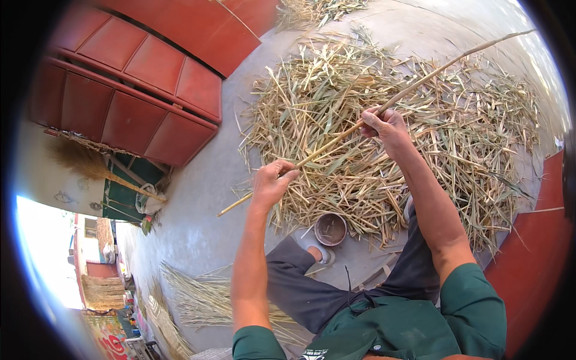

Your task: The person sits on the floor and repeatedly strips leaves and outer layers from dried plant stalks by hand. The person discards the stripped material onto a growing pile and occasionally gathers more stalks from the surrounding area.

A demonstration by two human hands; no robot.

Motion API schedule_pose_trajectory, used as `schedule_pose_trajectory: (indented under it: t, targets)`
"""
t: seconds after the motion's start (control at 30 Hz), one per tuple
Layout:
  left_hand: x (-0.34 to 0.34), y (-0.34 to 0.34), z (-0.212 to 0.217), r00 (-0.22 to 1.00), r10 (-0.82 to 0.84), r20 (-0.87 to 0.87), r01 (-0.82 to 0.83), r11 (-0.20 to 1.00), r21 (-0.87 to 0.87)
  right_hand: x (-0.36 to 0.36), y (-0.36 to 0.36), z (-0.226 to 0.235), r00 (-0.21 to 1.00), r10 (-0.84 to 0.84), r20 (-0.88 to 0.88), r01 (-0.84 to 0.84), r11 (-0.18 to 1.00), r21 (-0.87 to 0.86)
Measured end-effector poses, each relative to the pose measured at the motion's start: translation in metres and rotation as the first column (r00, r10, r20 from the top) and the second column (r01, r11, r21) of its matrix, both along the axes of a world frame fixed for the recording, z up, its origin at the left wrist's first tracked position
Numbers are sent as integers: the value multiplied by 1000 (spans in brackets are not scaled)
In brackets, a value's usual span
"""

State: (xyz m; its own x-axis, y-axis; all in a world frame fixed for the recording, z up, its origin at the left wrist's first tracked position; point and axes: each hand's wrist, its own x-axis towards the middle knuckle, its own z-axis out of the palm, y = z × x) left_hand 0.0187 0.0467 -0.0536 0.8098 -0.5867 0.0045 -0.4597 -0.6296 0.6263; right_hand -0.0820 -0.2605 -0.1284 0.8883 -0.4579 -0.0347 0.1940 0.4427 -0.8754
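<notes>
A long thin bamboo stick [420, 81] runs diagonally from lower left to upper right. My left hand [271, 182] grips it near its lower end. My right hand [384, 125] holds it higher up, fingers closed around the shaft. Under both hands lies a wide pile of dry bamboo leaves and trimmings [456, 132] spread over the concrete ground [192, 204]. My legs in dark trousers show below, with one foot in a sandal [317, 252] near the pile's edge.
A small round bowl [330, 229] sits on the ground beside the sandal. Red metal doors [138, 90] stand at the upper left, a broom [90, 165] leaning below them. Bundles of thin split strips [198, 297] lie at the lower left. A red surface [534, 252] borders the right.
</notes>
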Motion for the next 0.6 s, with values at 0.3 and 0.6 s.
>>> schedule_pose_trajectory:
  t: [0.3,0.6]
  targets:
    - [-11,3,-19,966,-6,-259,-51,976,-213,-10,4,8,999,18,50,-17,1000,-17]
    - [26,40,3,959,278,-55,-266,815,-515,-10,-6,0,999,-28,-21,28,1000,-3]
